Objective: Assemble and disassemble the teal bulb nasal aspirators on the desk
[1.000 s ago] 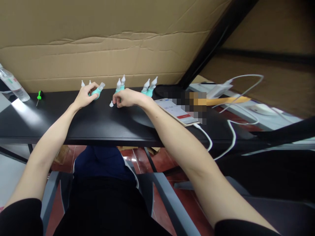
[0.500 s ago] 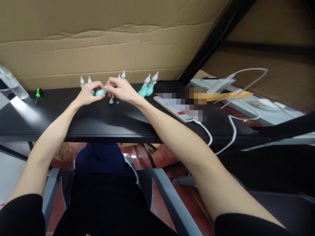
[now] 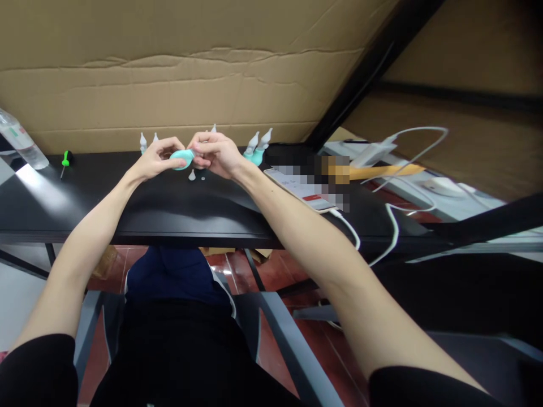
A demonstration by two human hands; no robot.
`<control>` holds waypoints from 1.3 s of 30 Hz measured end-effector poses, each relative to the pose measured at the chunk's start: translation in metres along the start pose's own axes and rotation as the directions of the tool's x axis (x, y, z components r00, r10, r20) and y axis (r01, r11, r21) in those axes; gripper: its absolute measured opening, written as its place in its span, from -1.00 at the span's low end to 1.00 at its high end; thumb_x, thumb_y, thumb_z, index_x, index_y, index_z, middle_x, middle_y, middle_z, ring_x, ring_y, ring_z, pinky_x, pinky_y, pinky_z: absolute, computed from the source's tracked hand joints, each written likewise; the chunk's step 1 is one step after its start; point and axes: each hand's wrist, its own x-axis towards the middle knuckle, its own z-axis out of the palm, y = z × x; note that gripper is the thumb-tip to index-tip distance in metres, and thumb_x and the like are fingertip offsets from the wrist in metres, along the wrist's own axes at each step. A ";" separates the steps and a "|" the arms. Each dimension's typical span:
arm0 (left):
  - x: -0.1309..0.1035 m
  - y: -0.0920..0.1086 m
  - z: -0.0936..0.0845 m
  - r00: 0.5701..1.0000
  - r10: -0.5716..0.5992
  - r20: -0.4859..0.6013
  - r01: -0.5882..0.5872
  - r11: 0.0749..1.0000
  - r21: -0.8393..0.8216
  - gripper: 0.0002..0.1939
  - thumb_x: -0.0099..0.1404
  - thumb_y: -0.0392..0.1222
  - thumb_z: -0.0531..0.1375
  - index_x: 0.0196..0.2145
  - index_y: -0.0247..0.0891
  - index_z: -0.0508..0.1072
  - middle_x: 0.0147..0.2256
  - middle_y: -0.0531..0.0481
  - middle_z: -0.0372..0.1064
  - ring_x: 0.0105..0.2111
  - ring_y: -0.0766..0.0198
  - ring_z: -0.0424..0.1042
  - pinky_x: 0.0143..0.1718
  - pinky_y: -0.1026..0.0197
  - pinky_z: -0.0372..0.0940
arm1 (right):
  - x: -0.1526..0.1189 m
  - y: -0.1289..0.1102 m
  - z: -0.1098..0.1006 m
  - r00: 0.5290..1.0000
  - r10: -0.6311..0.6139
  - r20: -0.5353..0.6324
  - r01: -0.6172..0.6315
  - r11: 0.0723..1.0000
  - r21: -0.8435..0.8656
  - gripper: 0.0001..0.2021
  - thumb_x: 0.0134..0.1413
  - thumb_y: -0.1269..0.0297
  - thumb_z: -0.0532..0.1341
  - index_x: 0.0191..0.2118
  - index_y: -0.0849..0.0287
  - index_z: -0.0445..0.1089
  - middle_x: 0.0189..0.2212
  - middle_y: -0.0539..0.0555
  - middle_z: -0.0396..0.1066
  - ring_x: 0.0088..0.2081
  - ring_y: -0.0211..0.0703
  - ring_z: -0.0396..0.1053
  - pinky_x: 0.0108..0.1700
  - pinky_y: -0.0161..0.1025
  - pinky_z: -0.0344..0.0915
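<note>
The turquoise bulb (image 3: 181,159) of a nasal aspirator is held above the black table between my two hands. My left hand (image 3: 149,160) is closed round its body, thumb on the near side. At its narrow right end, my right hand (image 3: 221,155) pinches with bent fingers, which hide most of what is there. Below them a small whitish nozzle tip (image 3: 192,176) and a tiny pale disc (image 3: 203,178) lie on the table. Two turquoise aspirators (image 3: 255,155) with pale nozzles stand right of my hands. Two more nozzles (image 3: 143,141) show behind my left hand, and another (image 3: 214,128) behind my right.
A green-handled screwdriver (image 3: 65,160) and a clear bottle (image 3: 25,142) are at the left. On the right lies a phone (image 3: 292,183) with a white cable (image 3: 350,229), partly blurred out. Cardboard (image 3: 178,96) stands along the table's back edge.
The bulb has turned and shifted slightly right, so more of its side shows. My right fingers have moved round at its narrow end, and the view has shifted slightly.
</note>
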 end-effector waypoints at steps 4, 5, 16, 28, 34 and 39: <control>-0.004 -0.001 -0.005 0.998 -0.003 0.062 0.008 0.997 -0.074 -0.39 0.24 0.36 0.67 -0.15 -0.20 0.65 -0.12 -0.07 0.67 -0.09 0.18 0.67 0.05 0.07 0.61 | -0.001 -0.006 -0.010 1.000 -0.001 -0.029 0.000 0.999 -0.032 -0.55 0.19 -0.16 0.52 -0.30 0.01 0.35 -0.55 -0.14 0.16 -0.53 -0.29 0.04 -0.41 -0.21 0.19; -0.006 -0.002 -0.007 0.996 -0.011 0.086 0.018 0.997 -0.081 -0.38 0.23 0.36 0.68 -0.12 -0.21 0.67 -0.06 -0.12 0.70 -0.03 0.14 0.70 0.10 0.04 0.63 | -0.001 -0.008 -0.016 0.998 -0.025 -0.063 0.021 0.998 -0.059 -0.53 0.27 -0.22 0.48 -0.29 0.00 0.34 -0.55 -0.14 0.14 -0.53 -0.27 0.05 -0.40 -0.19 0.23; -0.016 -0.026 -0.013 0.944 -0.240 0.228 0.241 0.970 0.025 -0.46 0.35 0.17 0.56 0.07 -0.19 0.56 0.16 -0.17 0.66 0.05 0.10 0.73 0.33 -0.12 0.60 | -0.004 -0.010 -0.038 0.967 0.251 -0.039 -0.138 0.391 -0.910 -0.86 0.38 0.23 0.45 -0.15 0.06 0.49 -0.33 0.08 0.68 -0.23 0.04 0.62 0.11 -0.02 0.52; -0.014 -0.054 -0.005 0.950 -0.205 0.233 0.202 0.979 0.039 -0.62 0.47 -0.09 0.43 0.18 -0.14 0.57 0.12 -0.19 0.71 0.22 0.02 0.71 0.44 -0.18 0.56 | -0.002 -0.013 -0.039 0.913 0.409 0.005 -0.068 0.166 -0.984 -0.66 0.59 0.21 0.39 0.30 0.21 0.71 0.09 0.24 0.82 0.11 0.14 0.76 0.26 -0.08 0.52; -0.013 -0.050 -0.013 0.968 -0.182 0.172 0.178 0.983 0.041 -0.56 0.43 -0.16 0.47 0.22 -0.19 0.63 0.32 -0.31 0.69 0.34 -0.05 0.72 0.49 -0.18 0.59 | -0.002 -0.017 -0.043 0.934 0.358 0.012 -0.055 0.177 -0.983 -0.64 0.61 0.10 0.38 0.28 0.16 0.74 0.05 0.25 0.82 0.08 0.21 0.77 0.28 0.04 0.56; -0.006 -0.044 -0.032 0.989 -0.038 -0.143 0.053 0.993 0.104 -0.62 0.56 0.10 0.47 0.12 -0.22 0.67 -0.04 -0.19 0.74 -0.04 0.08 0.82 0.18 -0.06 0.72 | -0.002 -0.014 -0.041 0.976 0.207 -0.070 -0.099 0.134 -0.986 -0.59 0.67 -0.02 0.31 0.24 0.13 0.77 0.02 0.30 0.80 0.14 0.35 0.73 0.28 0.15 0.55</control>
